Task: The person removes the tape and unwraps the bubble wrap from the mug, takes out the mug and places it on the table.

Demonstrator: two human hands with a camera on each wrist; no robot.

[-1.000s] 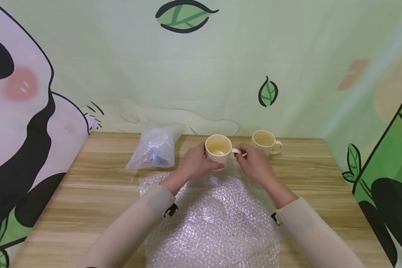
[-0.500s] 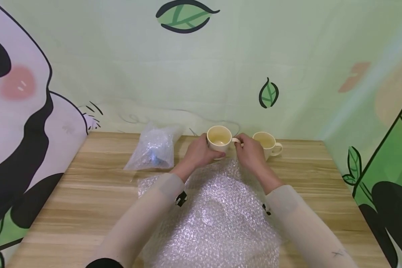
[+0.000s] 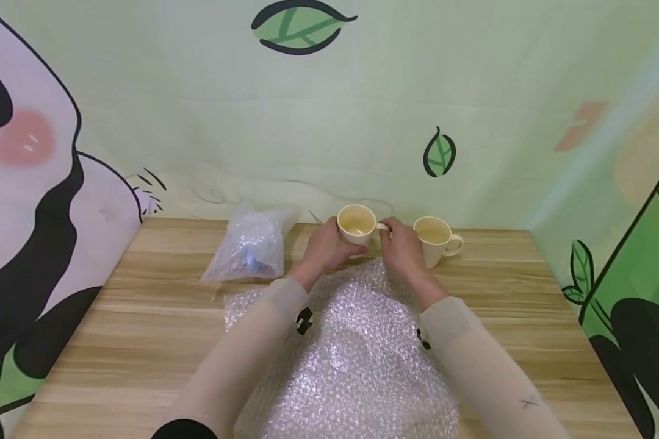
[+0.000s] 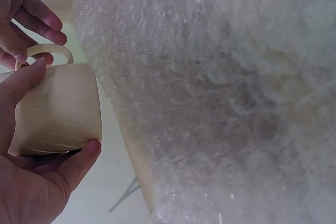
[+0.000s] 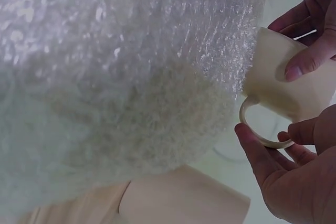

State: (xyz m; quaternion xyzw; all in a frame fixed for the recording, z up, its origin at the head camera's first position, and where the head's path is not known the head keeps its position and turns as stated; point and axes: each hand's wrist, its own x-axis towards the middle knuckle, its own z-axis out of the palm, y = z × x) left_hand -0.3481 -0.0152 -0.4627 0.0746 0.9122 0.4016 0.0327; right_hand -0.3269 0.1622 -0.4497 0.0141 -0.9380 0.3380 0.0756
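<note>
A cream mug is held upright at the far side of the table. My left hand grips its body from the left, thumb across the near side. With thumb and fingers, my right hand pinches the mug's handle on the right. Just in front of the mug lies a sheet of bubble wrap, reaching toward the near edge; its far end comes up close under both hands. In the left wrist view the mug's side shows between thumb and fingers.
A second cream mug stands at the back right, its handle pointing right. A bubble-wrapped bundle with something blue inside sits at the back left. Behind the wooden table rises a printed green backdrop.
The held mug has moved slightly away from me toward the back edge. My right hand has shifted a little left, uncovering more of the second mug.
</note>
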